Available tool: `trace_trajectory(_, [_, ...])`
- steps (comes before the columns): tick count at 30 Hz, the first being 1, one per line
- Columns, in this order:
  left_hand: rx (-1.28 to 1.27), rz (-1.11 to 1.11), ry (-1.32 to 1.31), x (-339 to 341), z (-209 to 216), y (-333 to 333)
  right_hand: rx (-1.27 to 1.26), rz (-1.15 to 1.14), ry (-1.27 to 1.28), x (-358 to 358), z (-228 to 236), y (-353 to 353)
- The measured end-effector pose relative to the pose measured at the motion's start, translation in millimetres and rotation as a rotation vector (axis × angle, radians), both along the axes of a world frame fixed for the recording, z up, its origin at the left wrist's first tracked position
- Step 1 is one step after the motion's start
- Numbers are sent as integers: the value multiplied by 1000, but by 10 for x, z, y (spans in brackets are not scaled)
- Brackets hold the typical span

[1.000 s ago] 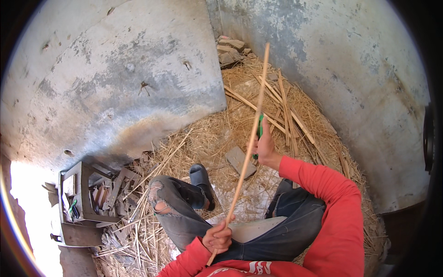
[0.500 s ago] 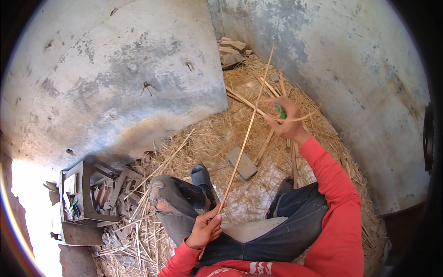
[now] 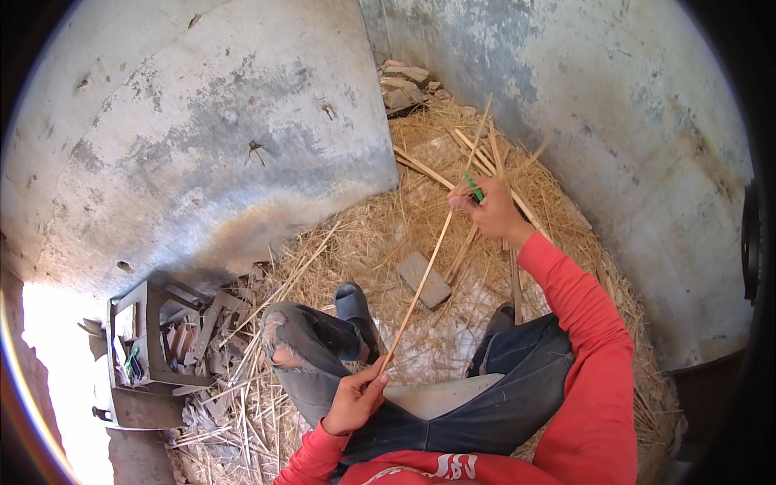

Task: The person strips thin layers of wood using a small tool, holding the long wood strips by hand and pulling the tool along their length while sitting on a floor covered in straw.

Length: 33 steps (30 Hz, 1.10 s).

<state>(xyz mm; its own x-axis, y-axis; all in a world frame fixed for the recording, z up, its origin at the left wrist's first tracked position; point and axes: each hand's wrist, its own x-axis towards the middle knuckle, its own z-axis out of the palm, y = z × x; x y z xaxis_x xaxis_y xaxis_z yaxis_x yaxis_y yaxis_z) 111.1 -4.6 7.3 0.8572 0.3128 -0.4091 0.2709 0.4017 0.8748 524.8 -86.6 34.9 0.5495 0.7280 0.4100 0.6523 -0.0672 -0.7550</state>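
A long, thin wooden strip (image 3: 429, 267) slants up and away from my lap toward the far wall. Closed around its near end is my left hand (image 3: 356, 402), thumb on top, above my thigh. Farther along the strip, my right hand (image 3: 493, 212) is closed around a small green-handled tool (image 3: 474, 187) held against the wood. The tool's working end is hidden by the fingers and blur. Beyond that hand, a faint blurred sliver (image 3: 533, 155) shows over the straw.
Several loose wooden strips (image 3: 424, 168) lie on straw ahead. A brick (image 3: 424, 280) sits between my feet. At left, a dark wooden frame (image 3: 147, 335) stands beside scrap. Broken bricks (image 3: 402, 89) are piled in the corner between a grey panel (image 3: 267, 121) and a wall (image 3: 606, 162).
My right hand has come in to the strip from beside it, its fingers closing there with the green tool. The strip's far end has dropped slightly. My left hand has hardly moved.
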Motion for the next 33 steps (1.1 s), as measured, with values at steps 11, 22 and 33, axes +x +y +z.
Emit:
trace_trajectory(11, [461, -48, 46, -116, -115, -1, 310, -17, 903, 238, -107, -4])
trace_trajectory(22, [199, 54, 52, -254, -276, -40, -216, -562, 179, 610, 123, -385])
trace_trajectory(33, [133, 37, 42, -173, -265, -104, -22, -9, 322, -156, -47, -96])
